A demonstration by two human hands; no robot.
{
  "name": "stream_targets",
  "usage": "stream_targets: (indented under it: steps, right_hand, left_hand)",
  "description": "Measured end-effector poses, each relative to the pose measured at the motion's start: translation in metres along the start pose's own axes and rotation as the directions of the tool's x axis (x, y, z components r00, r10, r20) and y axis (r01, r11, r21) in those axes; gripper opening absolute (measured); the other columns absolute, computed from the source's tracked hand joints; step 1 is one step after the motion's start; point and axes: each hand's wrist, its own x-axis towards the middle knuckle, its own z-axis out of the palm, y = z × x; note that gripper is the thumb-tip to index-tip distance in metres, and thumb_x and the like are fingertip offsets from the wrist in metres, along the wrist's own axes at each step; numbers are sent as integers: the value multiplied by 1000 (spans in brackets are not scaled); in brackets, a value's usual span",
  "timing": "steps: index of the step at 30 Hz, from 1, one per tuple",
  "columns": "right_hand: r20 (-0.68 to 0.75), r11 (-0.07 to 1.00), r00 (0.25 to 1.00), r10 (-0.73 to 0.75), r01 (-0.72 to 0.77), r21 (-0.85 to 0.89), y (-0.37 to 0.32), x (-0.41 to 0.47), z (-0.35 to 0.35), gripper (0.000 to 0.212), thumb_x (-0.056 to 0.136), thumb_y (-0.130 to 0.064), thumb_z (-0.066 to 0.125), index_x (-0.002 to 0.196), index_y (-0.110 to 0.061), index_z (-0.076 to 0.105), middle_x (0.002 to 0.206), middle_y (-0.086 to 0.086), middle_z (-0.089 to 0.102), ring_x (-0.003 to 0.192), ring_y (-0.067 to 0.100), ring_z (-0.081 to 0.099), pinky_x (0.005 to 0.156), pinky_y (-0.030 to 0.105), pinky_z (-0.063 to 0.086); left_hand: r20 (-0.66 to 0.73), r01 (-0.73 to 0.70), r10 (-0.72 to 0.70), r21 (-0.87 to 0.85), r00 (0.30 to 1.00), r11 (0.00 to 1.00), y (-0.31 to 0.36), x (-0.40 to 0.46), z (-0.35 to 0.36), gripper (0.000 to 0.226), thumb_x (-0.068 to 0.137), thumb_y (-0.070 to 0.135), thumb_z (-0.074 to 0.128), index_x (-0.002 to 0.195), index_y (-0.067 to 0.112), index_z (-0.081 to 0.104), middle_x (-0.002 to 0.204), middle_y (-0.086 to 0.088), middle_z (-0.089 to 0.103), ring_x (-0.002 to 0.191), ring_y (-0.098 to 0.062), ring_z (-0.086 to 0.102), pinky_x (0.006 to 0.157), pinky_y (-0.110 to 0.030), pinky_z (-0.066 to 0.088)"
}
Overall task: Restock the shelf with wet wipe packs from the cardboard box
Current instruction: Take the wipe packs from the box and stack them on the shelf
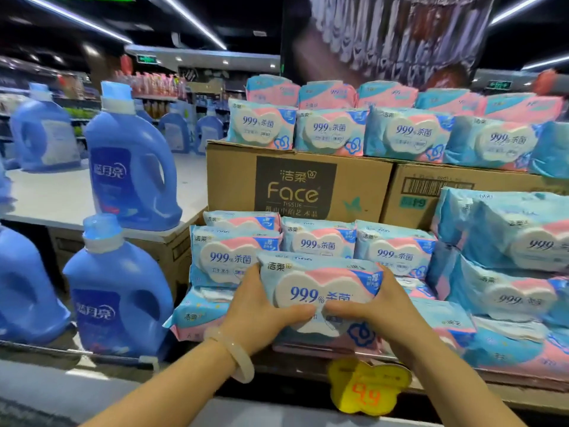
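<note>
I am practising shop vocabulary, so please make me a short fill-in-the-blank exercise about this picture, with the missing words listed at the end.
1. Both hands, left and right, grip one wet wipe pack from its ____ sides.
2. The bracelet sits on the ____ wrist.
3. The brown box printed "Face" carries a row of ____ on top.
4. The blue detergent bottles stand to the ____ of the wipes.

Missing words: opposite; left; wet wipe packs; left

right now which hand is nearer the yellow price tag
Right. The right hand grips the wet wipe pack almost directly above the yellow price tag; the left hand is up and off to its left.
</note>
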Motion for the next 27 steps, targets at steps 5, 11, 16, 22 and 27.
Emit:
stream_targets:
  steps: [5, 11, 16, 22, 27]
  right_hand:
    - [-119, 999, 993, -8, 3, -46, 4, 37, -31, 108, 42, -22, 96, 135, -23, 41, 114, -2, 68, 104, 19, 66, 87, 41, 57]
    - [-58, 996, 998, -37, 32, -83, 22, 88, -20, 96, 62, -11, 89, 133, -34, 28, 116, -14, 57, 95, -5, 59, 83, 8, 50]
    - [23, 995, 1000, -19, 21, -100, 47, 106, -18, 113, 62, -11, 89, 149, -28, 19, 125, -6, 62, 110, 9, 62, 102, 41, 49]
    - [38, 998, 999, -27, 29, -64, 59, 110, -19, 112, 66, -5, 85, 150, -33, 16, 129, -6, 60, 116, 12, 61, 103, 44, 49]
    - [42, 996, 999, 26, -22, -85, 56, 105, -18, 98, 73, -5, 80, 145, -30, 20, 116, -13, 60, 103, 5, 62, 74, 9, 55]
  left_hand:
    - [19, -33, 32, 87, 999, 996, 10, 54, 33, 101, 37, 55, 83, 124, 23, 44, 120, 3, 60, 114, -18, 57, 98, -42, 48]
    - [-1, -133, 197, 735, 980, 665, 11, 98, 33, 115, 72, 60, 66, 151, 19, -8, 159, -9, 8, 147, -29, 5, 119, -40, 12]
    - [107, -139, 96, 875, 990, 463, -15, 110, 12, 116, 50, 93, 29, 149, 36, 10, 159, -7, 15, 147, -32, 7, 117, -50, 0]
    - [127, -274, 342, 862, 931, 427, -35, 118, 15, 95, 52, 85, 33, 111, 19, 66, 106, -7, 70, 99, -33, 64, 92, -40, 24]
    - [169, -275, 290, 885, 942, 377, -33, 112, 15, 104, 58, 86, 28, 132, 16, 50, 132, -9, 57, 121, -32, 50, 104, -42, 18]
